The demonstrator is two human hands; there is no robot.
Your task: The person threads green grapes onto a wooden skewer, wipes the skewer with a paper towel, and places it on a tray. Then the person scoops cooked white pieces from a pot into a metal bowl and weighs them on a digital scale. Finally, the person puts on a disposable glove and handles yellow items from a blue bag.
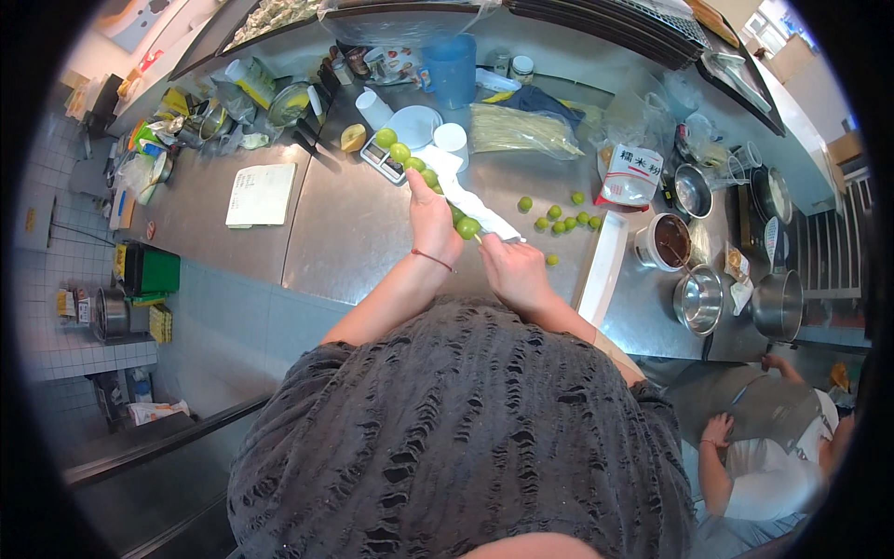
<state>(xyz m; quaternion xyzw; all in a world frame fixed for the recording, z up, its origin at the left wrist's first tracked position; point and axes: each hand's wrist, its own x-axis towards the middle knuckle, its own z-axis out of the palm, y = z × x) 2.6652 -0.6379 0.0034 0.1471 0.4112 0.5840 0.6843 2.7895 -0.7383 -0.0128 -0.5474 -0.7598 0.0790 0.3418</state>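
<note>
- One notebook [261, 196] lies left, seemingly out of your way.
- Your left hand [434, 224] grips one skewer of green fruits [467, 227] above the surface [326, 252], likely steadying it; at least six show.
- Your right hand [515, 272] pinches its near end, apparently for control.
- About nine loose fruits [558, 226] lie rightward, probably for easy reach.

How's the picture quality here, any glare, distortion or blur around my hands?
In the head view, the fisheye bends straight edges toward a black circular rim; in the head view, soft glare lies on the steel counter; also in the head view, your left hand, right hand and the row of green fruits show no marked blur.
</note>
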